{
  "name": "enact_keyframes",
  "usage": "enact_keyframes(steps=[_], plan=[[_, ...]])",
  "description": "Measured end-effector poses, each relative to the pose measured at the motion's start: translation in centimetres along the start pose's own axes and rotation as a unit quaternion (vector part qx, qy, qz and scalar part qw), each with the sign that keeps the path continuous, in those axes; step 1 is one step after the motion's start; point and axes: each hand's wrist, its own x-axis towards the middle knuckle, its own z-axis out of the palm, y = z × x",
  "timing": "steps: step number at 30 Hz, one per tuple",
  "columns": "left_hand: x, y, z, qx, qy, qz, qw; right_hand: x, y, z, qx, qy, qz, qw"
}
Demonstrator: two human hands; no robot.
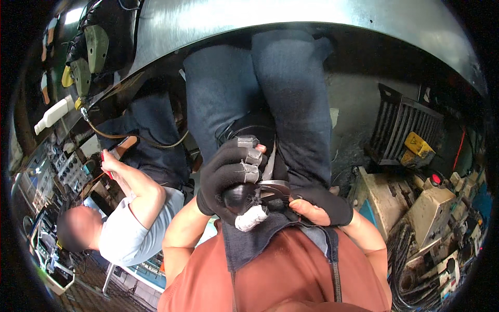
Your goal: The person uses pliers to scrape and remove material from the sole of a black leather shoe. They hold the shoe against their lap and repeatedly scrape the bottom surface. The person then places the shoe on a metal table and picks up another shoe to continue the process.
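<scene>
Above my lap, my left hand [228,179] wears a black glove with grey tape round its fingertips and a white wrap on the thumb. Its fingers curl closed round a dark rounded object [239,198] whose kind I cannot make out. From the right, my right hand [323,205], in a black glove with a bare thumb, pinches a curved shiny metal piece [274,184]. This piece reaches across to the left hand's fingers. A pale pointed strip [270,167] stands just beyond it; whether the two are joined cannot be seen.
A bare metal surface [260,11] curves across the far side, beyond my knees. At left a co-worker [138,208] bends over, near a white bottle [54,114] and a hose [135,140]. To the right are a black slatted crate [387,122], a yellow block [417,148], machine housings [426,216] and cables [403,265].
</scene>
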Motion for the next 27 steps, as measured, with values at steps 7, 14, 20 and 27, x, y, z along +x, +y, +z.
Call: enact_keyframes(steps=[7,14,20,27], plan=[[0.8,-0.2,-0.5,0.005,-0.034,0.022,0.999,0.0,0.2,0.4,0.039,0.004,-0.012,0.999],[0.1,-0.4,-0.8,0.033,-0.062,0.045,0.997,-2.0,-1.6,-1.2,-0.009,-0.015,0.075,0.997],[0.3,0.3,-1.6,0.024,-0.106,0.024,0.994,-1.9,-2.0,-0.1,-0.017,0.144,-0.014,0.989],[-1.5,3.8,-1.5,0.096,-0.029,-0.096,0.99,4.9,-4.4,0.8,-0.005,0.299,-0.172,0.939]])
